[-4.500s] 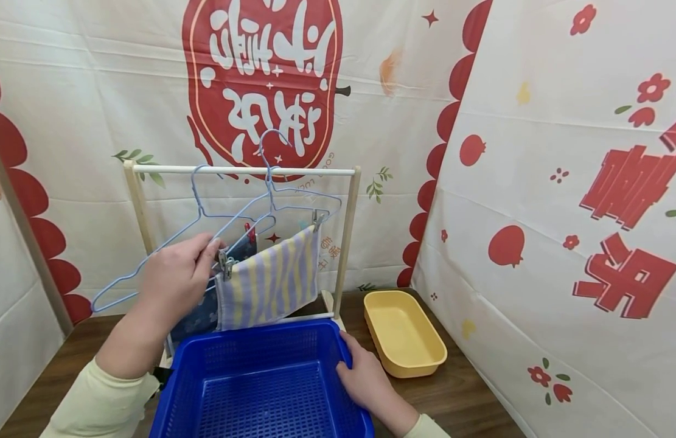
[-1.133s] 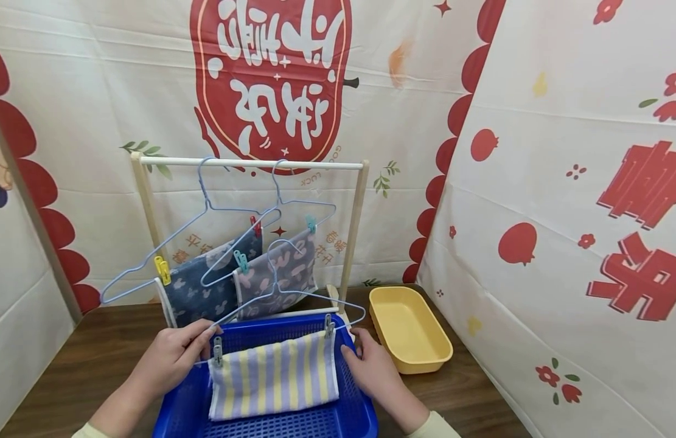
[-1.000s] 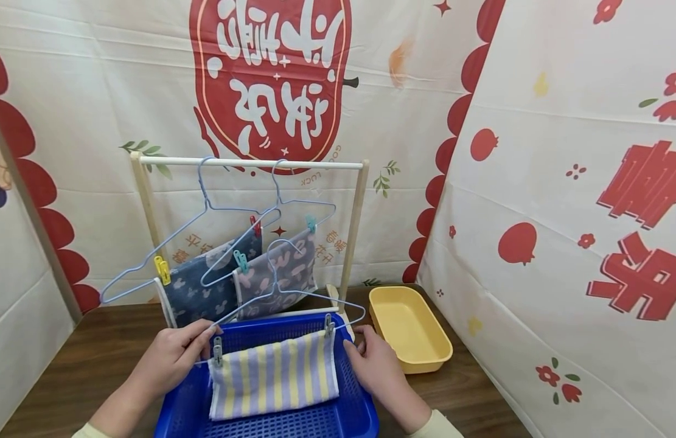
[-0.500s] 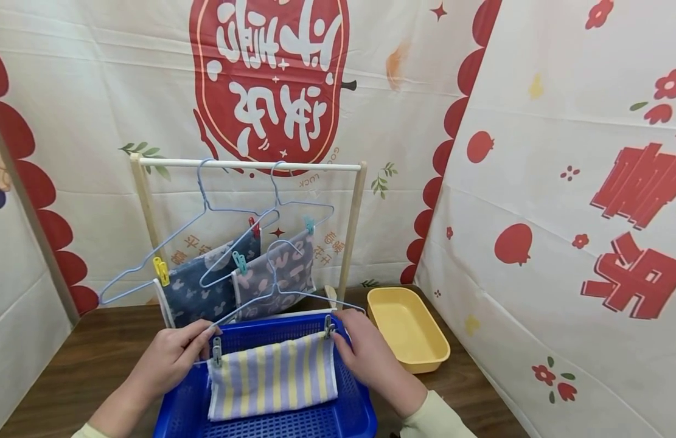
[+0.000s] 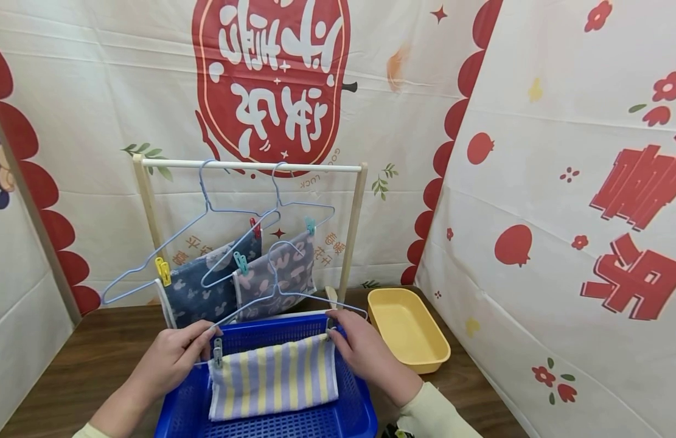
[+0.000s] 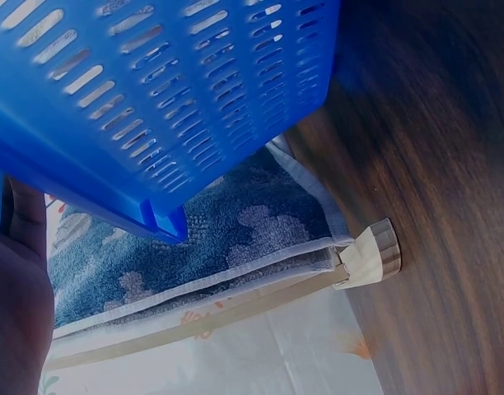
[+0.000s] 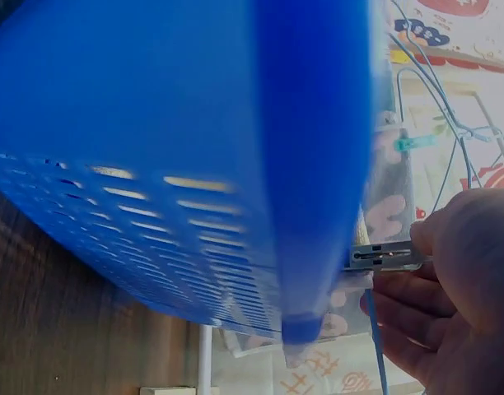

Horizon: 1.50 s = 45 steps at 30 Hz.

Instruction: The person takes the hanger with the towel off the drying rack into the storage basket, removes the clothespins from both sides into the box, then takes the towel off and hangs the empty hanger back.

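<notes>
A striped yellow-and-lilac towel hangs from a blue wire hanger over the blue basket. My left hand grips the left end of the hanger, beside a grey clothespin on the towel's left corner. At the right corner, my right hand pinches the other grey clothespin, seen in the right wrist view as a metal-grey clothespin between thumb and fingers. That hand partly covers this clothespin in the head view.
Behind the basket stands a rack with a white bar. Two more blue hangers hang there, bearing a dark blue towel with yellow and red clothespins and a grey-lilac towel with teal ones. A yellow tray sits right on the wooden table.
My left hand has brought the hanger with the striped towel down from the rack to over the basket. My right hand has left the basket rim and taken hold of the right clothespin.
</notes>
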Motion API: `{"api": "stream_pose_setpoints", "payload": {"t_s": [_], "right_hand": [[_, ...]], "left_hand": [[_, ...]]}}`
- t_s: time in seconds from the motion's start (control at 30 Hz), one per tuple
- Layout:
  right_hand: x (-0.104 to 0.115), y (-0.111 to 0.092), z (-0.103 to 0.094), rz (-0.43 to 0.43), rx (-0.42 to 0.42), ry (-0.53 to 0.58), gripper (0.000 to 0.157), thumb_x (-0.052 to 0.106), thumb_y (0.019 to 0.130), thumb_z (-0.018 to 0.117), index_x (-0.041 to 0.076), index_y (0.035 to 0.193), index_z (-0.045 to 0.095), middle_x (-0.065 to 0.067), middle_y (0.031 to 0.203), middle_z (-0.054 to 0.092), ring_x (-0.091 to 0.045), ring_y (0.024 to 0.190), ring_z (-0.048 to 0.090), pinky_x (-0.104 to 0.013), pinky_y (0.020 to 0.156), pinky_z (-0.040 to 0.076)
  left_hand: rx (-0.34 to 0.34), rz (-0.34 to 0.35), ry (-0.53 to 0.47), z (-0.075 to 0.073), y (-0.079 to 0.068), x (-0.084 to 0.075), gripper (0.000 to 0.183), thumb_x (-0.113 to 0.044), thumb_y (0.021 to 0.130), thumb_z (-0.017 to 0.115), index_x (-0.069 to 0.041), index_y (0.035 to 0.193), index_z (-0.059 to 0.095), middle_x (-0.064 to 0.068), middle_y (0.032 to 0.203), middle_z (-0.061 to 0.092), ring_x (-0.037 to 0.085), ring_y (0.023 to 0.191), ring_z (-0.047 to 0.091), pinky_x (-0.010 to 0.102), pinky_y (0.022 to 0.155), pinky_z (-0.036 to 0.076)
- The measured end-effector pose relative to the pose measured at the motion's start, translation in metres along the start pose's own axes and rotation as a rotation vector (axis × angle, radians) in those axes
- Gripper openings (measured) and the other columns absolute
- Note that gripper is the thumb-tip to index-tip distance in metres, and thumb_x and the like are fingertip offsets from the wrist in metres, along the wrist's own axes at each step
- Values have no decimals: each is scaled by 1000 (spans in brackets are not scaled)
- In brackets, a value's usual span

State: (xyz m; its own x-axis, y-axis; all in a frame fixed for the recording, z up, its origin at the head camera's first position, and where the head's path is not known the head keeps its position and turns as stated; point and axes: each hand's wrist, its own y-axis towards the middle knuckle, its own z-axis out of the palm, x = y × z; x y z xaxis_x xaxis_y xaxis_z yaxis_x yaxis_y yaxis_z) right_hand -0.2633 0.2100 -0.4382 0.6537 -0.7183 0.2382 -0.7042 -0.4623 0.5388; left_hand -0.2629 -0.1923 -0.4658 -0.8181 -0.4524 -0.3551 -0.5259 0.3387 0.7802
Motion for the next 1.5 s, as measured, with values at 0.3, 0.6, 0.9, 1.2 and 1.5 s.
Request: {"api": "stream_pose_setpoints", "payload": {"t_s": [0.3, 0.6, 0.9, 1.2, 1.5], "right_hand": [[-6, -2, -1, 63, 14, 128, 29, 12, 108, 74, 4, 135, 70, -7, 122, 75, -22, 114, 72, -49, 99, 59], [-8, -1, -2, 1, -27, 176, 14, 9, 102, 80, 13, 113, 74, 2, 107, 76, -14, 101, 71, -44, 89, 60], [-8, 2, -3, 32, -60, 212, 8, 8, 99, 82, 15, 102, 79, 5, 104, 79, -11, 99, 73, -43, 87, 62], [-7, 2, -2, -17, -109, 218, 9, 3, 98, 82, 10, 103, 82, 3, 103, 80, -14, 98, 76, -39, 87, 62], [-5, -2, -10, 90, -139, 291, 7, 10, 104, 79, 17, 106, 78, 6, 103, 78, -10, 95, 73, -35, 79, 63]], "left_hand": [[3, -15, -1, 1, 1, -1, 34, 14, 100, 66, -17, 109, 76, -22, 75, 63, -5, 63, 54, 14, 55, 43], [11, 2, 13, 1, 2, 0, 35, 16, 98, 67, -16, 110, 76, -22, 76, 63, -6, 64, 54, 13, 56, 44], [15, 1, -2, 2, 2, 1, 36, 16, 99, 66, -17, 109, 76, -21, 75, 63, -5, 63, 55, 14, 55, 44], [17, 16, -3, 2, 2, 1, 39, 16, 98, 67, -19, 110, 75, -21, 75, 63, -6, 63, 54, 14, 56, 45], [20, 7, 12, 2, 2, 0, 42, 15, 99, 67, -24, 111, 75, -21, 75, 62, -7, 64, 53, 14, 57, 44]]}}
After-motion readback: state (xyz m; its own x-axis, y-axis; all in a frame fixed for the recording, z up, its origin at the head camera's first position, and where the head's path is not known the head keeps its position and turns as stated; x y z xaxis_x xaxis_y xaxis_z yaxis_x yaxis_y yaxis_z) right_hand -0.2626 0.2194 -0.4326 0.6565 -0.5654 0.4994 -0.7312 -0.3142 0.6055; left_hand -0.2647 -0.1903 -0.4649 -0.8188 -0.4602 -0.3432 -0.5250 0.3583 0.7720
